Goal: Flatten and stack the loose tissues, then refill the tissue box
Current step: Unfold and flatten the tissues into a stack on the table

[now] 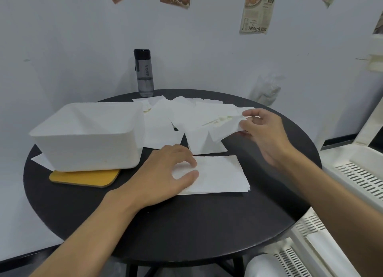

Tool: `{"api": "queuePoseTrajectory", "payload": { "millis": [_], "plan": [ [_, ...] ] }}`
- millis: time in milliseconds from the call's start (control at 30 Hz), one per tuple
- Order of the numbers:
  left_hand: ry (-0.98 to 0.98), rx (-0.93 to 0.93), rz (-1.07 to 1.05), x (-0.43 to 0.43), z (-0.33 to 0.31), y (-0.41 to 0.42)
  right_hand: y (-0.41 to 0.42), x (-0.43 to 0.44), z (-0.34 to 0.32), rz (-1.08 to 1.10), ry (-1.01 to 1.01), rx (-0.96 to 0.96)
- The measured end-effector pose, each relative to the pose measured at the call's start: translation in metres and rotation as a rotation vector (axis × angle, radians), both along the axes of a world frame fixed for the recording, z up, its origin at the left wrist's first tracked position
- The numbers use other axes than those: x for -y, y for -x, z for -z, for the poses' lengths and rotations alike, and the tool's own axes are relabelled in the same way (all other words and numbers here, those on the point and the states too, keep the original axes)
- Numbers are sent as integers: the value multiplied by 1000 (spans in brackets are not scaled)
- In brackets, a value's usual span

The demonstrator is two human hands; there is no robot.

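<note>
The left forearm (pixel 99 225), bare, enters from the lower left and runs up to the left hand (pixel 165 173). That hand lies palm down with its fingers spread and lightly curved, and its thumb and fingertips rest on a flat stack of tissues (pixel 221 175). The right forearm (pixel 331 194), also bare, enters from the lower right; the right hand (pixel 264 131) is farther out than the left and clear of it, back of the hand uppermost, thumb and fingers pinching the edge of a loose tissue (pixel 226 127).

White tissues (pixel 186 119), white box (pixel 89 136), yellow lid (pixel 83 178), black table (pixel 186 225), grey bottle (pixel 144 73).
</note>
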State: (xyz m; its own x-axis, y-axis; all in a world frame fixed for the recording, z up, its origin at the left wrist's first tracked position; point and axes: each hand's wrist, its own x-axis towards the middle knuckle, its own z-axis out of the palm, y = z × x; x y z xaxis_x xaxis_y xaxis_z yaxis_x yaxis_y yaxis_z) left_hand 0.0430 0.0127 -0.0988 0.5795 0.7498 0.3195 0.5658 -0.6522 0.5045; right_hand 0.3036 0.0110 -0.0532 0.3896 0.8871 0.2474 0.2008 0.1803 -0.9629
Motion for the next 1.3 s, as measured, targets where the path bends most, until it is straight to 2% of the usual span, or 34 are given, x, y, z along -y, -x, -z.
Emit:
{"api": "queuePoseTrajectory", "payload": {
  "millis": [100, 267, 433, 600, 833, 933, 1100, 1300],
  "plan": [
    [-16, 183, -29, -2, -1, -2, 1, 7, -4, -108, -38, -73],
    [80, 470, -188, -2, -7, -6, 11, 22, -15, -356, -56, -282],
    [265, 699, -167, -4, -14, -8, 17, 29, -15, -514, 26, -238],
    [290, 759, -112, -1, -15, -6, 14, 27, -7, -526, 55, -152],
    [253, 661, -81, 1, -13, -5, 4, 27, 12, -383, 91, 106],
    [194, 559, -106, 2, -12, -5, 2, 26, 18, -405, 150, 234],
    [84, 352, -150, 2, -6, -6, -4, 23, 23, -365, 177, 554],
    [119, 102, -75, 0, -3, -4, -6, 15, 26, -355, 174, 621]
  ]
}}
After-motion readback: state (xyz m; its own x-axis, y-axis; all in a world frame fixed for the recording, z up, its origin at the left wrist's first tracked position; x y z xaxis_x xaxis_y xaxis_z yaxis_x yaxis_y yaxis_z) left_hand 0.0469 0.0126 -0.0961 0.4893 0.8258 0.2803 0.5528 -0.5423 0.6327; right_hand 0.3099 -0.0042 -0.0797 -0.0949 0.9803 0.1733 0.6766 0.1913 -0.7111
